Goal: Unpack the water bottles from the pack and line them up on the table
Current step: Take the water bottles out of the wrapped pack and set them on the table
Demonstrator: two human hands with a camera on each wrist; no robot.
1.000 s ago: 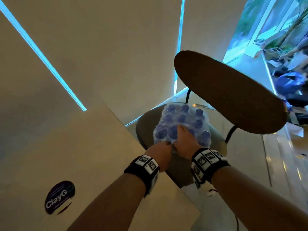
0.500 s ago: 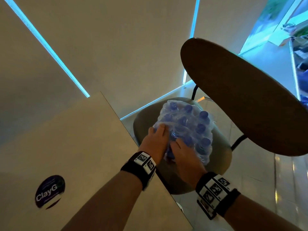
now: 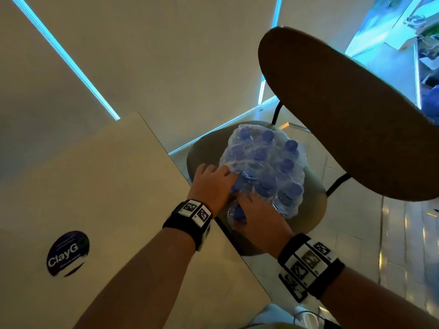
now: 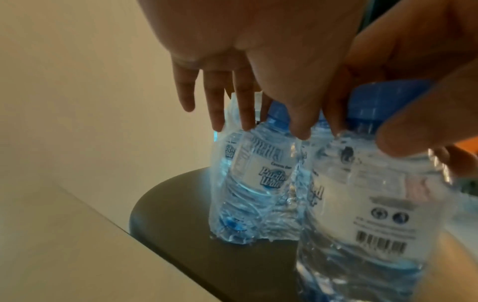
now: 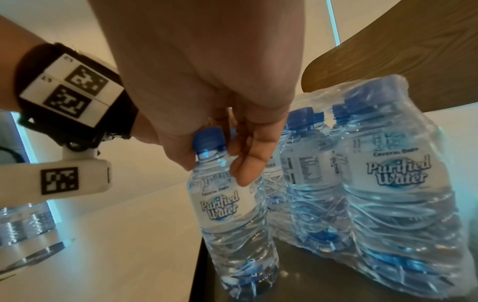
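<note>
A shrink-wrapped pack of blue-capped water bottles (image 3: 266, 167) stands on a round dark chair seat (image 3: 311, 217). My left hand (image 3: 215, 180) lies on the pack's near left top, fingers straight and pressing the wrap (image 4: 225, 114). My right hand (image 3: 256, 214) grips one water bottle (image 5: 227, 204) by its neck just under the cap. That bottle stands outside the wrap at the pack's near left corner (image 3: 234, 213), close to the table edge. In the right wrist view the rest of the pack (image 5: 383, 183) stays wrapped beside it.
A cream table (image 3: 107, 186) with a round ClayG sticker (image 3: 67, 252) lies left of the chair, its edge right beside the seat. The wooden chair back (image 3: 344, 115) rises at the right. Blurred clear bottles (image 5: 23, 222) show at the left edge of the right wrist view.
My left hand has slid forward onto the pack's top and flattened. My right hand has dropped to the near corner and now holds a single bottle clear of the wrap.
</note>
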